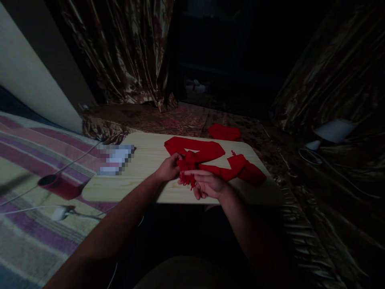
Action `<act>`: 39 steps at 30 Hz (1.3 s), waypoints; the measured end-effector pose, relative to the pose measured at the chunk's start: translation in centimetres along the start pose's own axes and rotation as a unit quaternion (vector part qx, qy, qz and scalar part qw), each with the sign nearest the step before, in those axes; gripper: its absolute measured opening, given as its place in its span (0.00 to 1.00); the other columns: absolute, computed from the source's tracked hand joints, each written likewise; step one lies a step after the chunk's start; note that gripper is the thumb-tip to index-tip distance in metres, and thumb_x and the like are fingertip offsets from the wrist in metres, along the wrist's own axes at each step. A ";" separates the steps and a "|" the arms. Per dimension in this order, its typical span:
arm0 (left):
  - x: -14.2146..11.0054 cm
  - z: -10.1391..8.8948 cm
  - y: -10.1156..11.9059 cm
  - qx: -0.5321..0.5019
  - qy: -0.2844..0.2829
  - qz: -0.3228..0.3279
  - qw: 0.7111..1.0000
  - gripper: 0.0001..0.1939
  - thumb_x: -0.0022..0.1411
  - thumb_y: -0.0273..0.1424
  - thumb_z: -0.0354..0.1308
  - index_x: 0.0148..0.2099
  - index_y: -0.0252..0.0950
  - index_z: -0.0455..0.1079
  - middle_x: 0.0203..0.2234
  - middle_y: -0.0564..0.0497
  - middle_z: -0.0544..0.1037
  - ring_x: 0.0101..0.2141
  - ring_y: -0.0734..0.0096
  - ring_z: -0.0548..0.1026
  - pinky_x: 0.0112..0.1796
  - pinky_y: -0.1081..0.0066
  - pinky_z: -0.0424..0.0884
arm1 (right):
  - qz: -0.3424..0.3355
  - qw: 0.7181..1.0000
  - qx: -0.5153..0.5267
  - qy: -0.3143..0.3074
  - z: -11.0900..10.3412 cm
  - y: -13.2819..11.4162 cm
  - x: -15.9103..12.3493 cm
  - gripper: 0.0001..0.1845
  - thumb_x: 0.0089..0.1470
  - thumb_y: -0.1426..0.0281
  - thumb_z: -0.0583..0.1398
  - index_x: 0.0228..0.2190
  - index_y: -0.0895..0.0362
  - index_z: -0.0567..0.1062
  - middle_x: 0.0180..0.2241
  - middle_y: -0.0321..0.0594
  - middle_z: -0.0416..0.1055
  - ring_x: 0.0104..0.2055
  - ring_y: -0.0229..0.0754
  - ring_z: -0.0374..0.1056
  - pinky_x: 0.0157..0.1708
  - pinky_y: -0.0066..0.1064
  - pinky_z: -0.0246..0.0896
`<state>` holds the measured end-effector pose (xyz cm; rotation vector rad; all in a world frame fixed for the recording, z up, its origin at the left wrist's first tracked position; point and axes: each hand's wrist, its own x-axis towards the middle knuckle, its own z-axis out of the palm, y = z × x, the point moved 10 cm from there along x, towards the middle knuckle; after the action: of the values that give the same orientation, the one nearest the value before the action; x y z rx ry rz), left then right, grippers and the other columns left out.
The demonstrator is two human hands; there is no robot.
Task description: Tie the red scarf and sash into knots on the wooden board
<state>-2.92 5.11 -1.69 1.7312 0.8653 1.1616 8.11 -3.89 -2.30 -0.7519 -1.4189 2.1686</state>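
Observation:
A red knitted scarf (204, 147) with fringed ends lies in loose bends on a small pale wooden table. Its near end is bunched up between my two hands. My left hand (169, 167) is closed on this bunch from the left, thumb and fingers pinching the cloth. From the right, my right hand (209, 184) has the fringe (188, 180) between its outstretched upper digit and a fingertip behind it, while its other fingers curl loosely below. The scarf's other fringed part rests folded at the table's right side.
The wooden table (126, 192) has rounded corners. At its left lies a pixelated pale item (117, 159). A dark red cup-like container (61, 186) and a white plug (59, 213) with cables rest on the striped bedding (27, 237). Red cloth (224, 131) lies beyond the far edge. A lamp (335, 130) stands right.

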 end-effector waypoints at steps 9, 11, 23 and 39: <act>-0.5 -1.9 0.8 0.208 -0.021 0.021 0.978 0.11 0.48 0.27 0.56 0.34 0.36 0.77 0.56 0.41 0.77 0.54 0.54 0.76 0.56 0.54 0.69 | 0.126 0.926 -0.344 0.095 -5.0 0.4 -3.8 0.22 0.62 0.60 0.60 0.54 0.58 0.75 0.27 0.38 0.77 0.19 0.34 0.68 0.18 0.23 0.58; -0.4 -2.6 1.5 0.247 0.011 0.023 0.969 0.11 0.55 0.30 0.55 0.33 0.37 0.79 0.51 0.44 0.81 0.50 0.54 0.77 0.56 0.50 0.68 | 0.042 0.876 -0.419 0.237 -8.1 -2.7 -4.6 0.15 0.62 0.64 0.59 0.44 0.60 0.79 0.29 0.41 0.77 0.25 0.37 0.72 0.24 0.26 0.65; -0.8 1.5 0.8 0.456 -0.083 0.065 0.884 0.31 0.66 0.49 0.53 0.66 0.40 0.70 0.61 0.42 0.73 0.60 0.47 0.69 0.59 0.46 0.64 | 0.057 0.613 -0.763 0.198 -9.4 -4.5 -6.4 0.35 0.53 0.81 0.55 0.61 0.55 0.72 0.64 0.46 0.67 0.63 0.49 0.65 0.63 0.40 0.59; -1.4 3.0 1.8 0.516 -0.112 0.068 0.846 0.31 0.70 0.51 0.47 0.70 0.49 0.63 0.66 0.40 0.66 0.58 0.44 0.67 0.54 0.46 0.63 | -0.053 0.572 -0.801 0.170 -8.2 -5.4 -0.9 0.27 0.56 0.82 0.54 0.56 0.63 0.76 0.64 0.47 0.66 0.67 0.49 0.59 0.67 0.40 0.54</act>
<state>-0.37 2.33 -1.10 2.7544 1.3672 0.5191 14.43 3.22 0.23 -1.3421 -2.7579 -0.0626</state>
